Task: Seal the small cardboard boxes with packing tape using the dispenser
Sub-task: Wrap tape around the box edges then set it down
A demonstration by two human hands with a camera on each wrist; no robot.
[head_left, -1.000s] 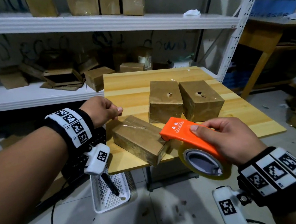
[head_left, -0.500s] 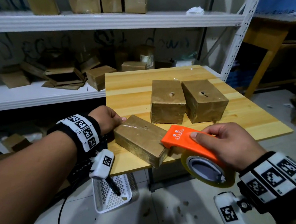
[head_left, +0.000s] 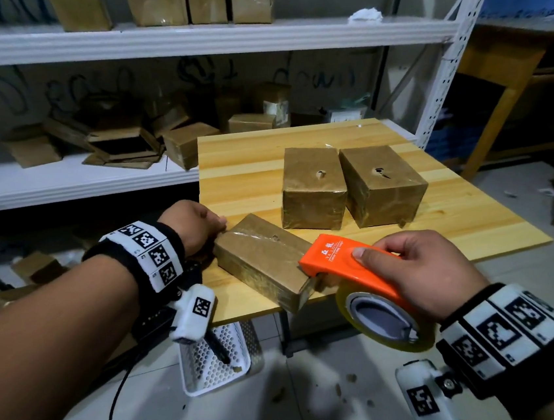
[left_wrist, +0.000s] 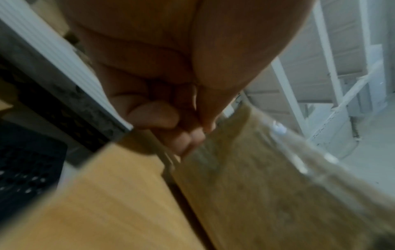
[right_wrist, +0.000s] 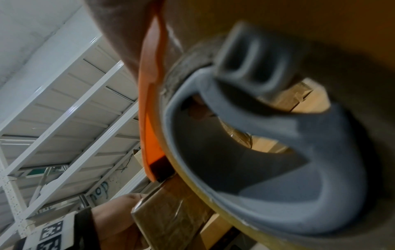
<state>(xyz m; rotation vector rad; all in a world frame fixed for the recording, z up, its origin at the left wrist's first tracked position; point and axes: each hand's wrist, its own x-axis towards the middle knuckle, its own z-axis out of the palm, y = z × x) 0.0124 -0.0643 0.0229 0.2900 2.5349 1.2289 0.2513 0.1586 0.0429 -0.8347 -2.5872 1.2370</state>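
Observation:
A flat tape-wrapped cardboard box lies slantwise at the near left corner of the wooden table. My left hand has curled fingers pressed against the box's far end, thumb at its top corner. My right hand grips the orange tape dispenser, whose front edge touches the box's near end. The yellowish tape roll hangs off the table edge. In the right wrist view the dispenser meets the box. Two taller taped boxes stand side by side mid-table.
A white perforated basket sits on the floor under the table's near left corner. White shelving with loose cardboard and boxes runs behind and left. A shelf upright and another wooden table stand at the right.
My left hand has come down from above the table's left edge onto the flat box's far end. The dispenser has stayed at the box's near end.

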